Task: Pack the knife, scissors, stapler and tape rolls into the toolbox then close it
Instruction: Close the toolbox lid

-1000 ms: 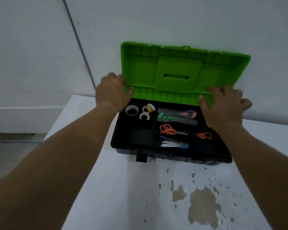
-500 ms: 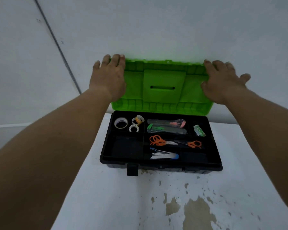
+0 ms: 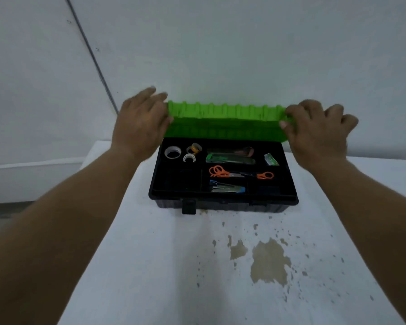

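We see our left hand (image 3: 141,123) gripping the left end of the green lid (image 3: 225,120) and our right hand (image 3: 314,132) gripping its right end, fingers curled over the top edge and thumbs on the near face. The lid hangs part-way down over the far side of the black toolbox (image 3: 223,202), which stands open on the white table (image 3: 162,266) close to the wall.

Inside, the far left compartment holds three tape rolls (image 3: 172,152) lying near one another. To their right, along the far side, lie a dark knife with a reddish end (image 3: 234,150) and just in front of it a green knife (image 3: 230,159). A small green packet (image 3: 271,159) sits at the far right. In the middle row are the orange-handled scissors (image 3: 217,171), with a second orange handle (image 3: 265,175) further right. The stapler (image 3: 227,187), metal with blue ends, lies nearest us. The near left compartment looks dark and we cannot tell what is in it. A black latch (image 3: 189,206) hangs at the front wall. Brown stains (image 3: 268,261) mark the table nearer to us.
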